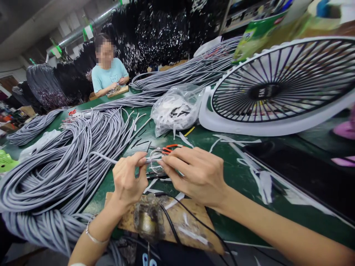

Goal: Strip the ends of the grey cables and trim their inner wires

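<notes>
A grey cable (104, 158) runs from the big pile on the left into my left hand (129, 177), which pinches it close to its end. My right hand (195, 173) has thumb and fingertips closed at that same cable end, just right of the left fingers. What exactly sits between the right fingertips is too small to make out. Right behind my hands lies a pair of pliers with orange handles (172, 147). Below them, a brown board (191, 218) carries a stained metal block (148, 218) and black cords.
Coils of grey cable (63, 155) cover the left side. A bag of white strips (177, 112) and a white fan (266, 92) stand behind my hands. A dark flat panel (302, 173) lies right. Across the green table (222, 162) sits a person (109, 72).
</notes>
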